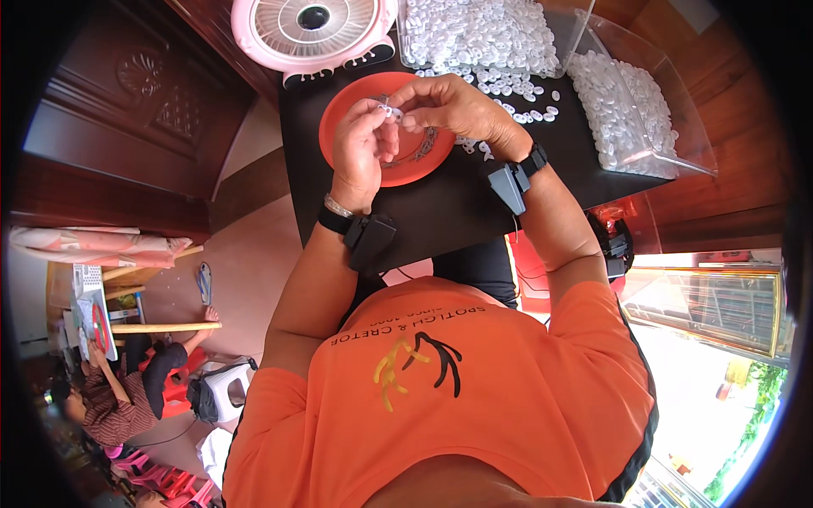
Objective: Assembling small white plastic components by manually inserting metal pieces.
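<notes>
Above an orange-red round dish [336,140], my two hands meet at a small white plastic piece [387,110]. My left hand [362,146] pinches it between thumb and fingertips, its other fingers curled. From the right, my right hand [457,106] is closed, thumb and forefinger pressed together on the same piece or a second one touching it; the fingers partly hide this. Small thin grey metal bits [428,151] lie in the dish below. Loose white oval pieces [525,116] are scattered on the dark table [423,222] beside my right hand.
A pink fan [313,42] stands at the table's far left. Clear bins hold heaps of white oval pieces [483,34], with another clear bin [669,127] at the right edge. At lower left, another person [118,406] sits at a small table.
</notes>
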`<state>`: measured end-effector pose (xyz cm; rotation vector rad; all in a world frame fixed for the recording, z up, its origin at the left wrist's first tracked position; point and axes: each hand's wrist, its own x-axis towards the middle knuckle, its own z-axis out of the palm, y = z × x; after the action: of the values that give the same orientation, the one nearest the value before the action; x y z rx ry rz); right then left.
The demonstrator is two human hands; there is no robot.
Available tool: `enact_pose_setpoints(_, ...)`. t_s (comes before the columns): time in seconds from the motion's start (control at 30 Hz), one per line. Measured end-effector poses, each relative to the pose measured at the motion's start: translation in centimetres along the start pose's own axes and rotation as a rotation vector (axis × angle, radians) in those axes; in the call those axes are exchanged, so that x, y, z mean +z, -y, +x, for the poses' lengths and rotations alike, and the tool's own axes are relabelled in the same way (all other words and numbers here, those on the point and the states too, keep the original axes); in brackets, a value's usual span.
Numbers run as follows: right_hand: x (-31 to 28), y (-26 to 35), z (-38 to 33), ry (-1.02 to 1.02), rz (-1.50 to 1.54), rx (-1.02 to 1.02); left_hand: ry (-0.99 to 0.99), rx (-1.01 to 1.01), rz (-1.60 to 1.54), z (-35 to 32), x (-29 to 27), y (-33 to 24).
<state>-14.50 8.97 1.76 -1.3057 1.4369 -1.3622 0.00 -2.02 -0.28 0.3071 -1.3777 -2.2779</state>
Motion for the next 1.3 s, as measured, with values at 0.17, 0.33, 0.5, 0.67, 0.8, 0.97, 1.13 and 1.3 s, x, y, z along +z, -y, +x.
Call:
enact_pose_setpoints(0.17, -0.4, -0.8, 0.2, -0.004, -0.031, -0.072, 0.017, 0.004, -0.095, -0.1, 0.4, 0.1)
enact_pose_setpoints(0.33, 0.0, -0.7, 0.3, -0.027, 0.009, -0.057, 0.014, 0.019, -0.132, 0.1, -0.1, 0.1)
enact_pose_setpoints(0.5, -0.1, -0.1, 0.4, -0.208, 0.040, 0.025, -0.054, 0.009, 0.162, -0.3, 0.3, -0.2)
enact_pose_setpoints(0.67, 0.0, 0.3, 0.2, -0.247, 0.098, 0.008, -0.092, 0.018, 0.209, -0.3, 0.5, 0.2)
enact_pose_setpoints(0.8, 0.1, 0.4, 0.2, -0.262, 0.044, 0.021, -0.085, 0.005, 0.228, -0.3, 0.7, 0.1)
enact_pose_setpoints(0.97, 0.2, 0.2, 0.3, -0.237, 0.038, 0.013, -0.073, 0.012, 0.274, -0.4, 0.9, 0.0)
enact_pose_setpoints(1.13, 0.2, 0.3, 0.2, -0.217, 0.032, 0.015, -0.090, 0.010, 0.245, -0.5, 1.0, -0.1)
enact_pose_setpoints(1.3, 0.2, 0.4, 0.1, -0.238, 0.022, 0.013, -0.083, 0.000, 0.238, -0.4, 1.0, -0.1)
